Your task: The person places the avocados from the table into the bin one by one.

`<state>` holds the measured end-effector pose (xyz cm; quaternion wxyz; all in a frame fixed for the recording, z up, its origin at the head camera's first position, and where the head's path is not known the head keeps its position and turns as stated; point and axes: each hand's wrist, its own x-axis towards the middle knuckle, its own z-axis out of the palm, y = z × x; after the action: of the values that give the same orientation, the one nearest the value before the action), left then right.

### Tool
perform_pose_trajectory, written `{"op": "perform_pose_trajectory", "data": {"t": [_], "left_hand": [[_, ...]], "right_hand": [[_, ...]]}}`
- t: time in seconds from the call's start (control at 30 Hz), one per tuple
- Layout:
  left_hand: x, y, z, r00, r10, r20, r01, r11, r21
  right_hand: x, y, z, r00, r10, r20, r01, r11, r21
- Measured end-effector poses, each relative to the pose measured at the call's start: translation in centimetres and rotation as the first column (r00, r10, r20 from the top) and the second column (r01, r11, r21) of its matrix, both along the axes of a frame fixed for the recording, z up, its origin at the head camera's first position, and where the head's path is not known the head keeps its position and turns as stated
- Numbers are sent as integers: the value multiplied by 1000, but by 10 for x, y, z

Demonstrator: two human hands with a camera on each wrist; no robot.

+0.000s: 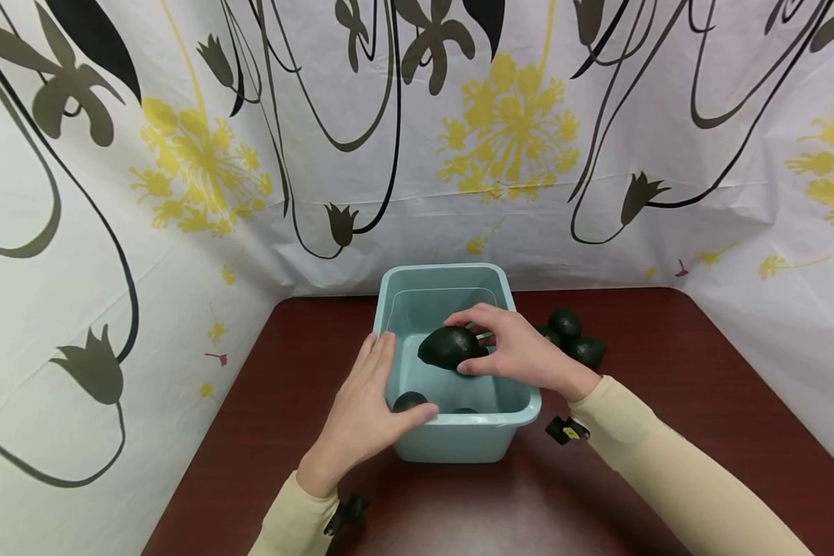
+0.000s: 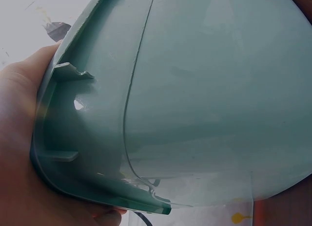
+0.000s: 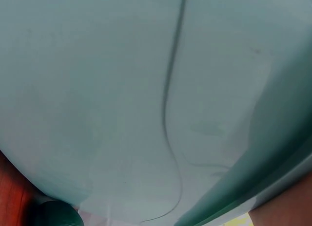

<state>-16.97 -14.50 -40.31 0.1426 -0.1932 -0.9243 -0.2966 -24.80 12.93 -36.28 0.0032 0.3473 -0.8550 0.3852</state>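
Note:
A dark green avocado (image 1: 447, 347) is held in my right hand (image 1: 507, 345), between thumb and fingertips, over the inside of a light blue-green plastic basin (image 1: 469, 440). My left hand (image 1: 364, 413) rests on the basin's near left corner, its fingers straight along the left rim and its thumb lying over the front rim. Beside that thumb, inside the basin, lies another avocado (image 1: 410, 401). The front rim hides most of a further dark shape (image 1: 464, 411). In the left wrist view, the hand touches the rim (image 2: 43, 119) from outside.
Several avocados (image 1: 587, 352) lie bunched on the dark red-brown table (image 1: 653, 347), right of the basin and partly behind my right wrist. One dark green round thing (image 3: 57, 214) shows low in the right wrist view. A white patterned cloth (image 1: 417, 177) hangs behind the table.

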Motion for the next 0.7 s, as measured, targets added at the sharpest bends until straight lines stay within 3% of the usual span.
{"op": "perform_pose_trajectory", "data": {"t": [0.7], "left_hand": [[1, -1, 0, 1000, 4, -4, -4, 1000, -7]], "right_hand": [[0, 3, -5, 1000, -5, 12, 7, 990, -139]]}}
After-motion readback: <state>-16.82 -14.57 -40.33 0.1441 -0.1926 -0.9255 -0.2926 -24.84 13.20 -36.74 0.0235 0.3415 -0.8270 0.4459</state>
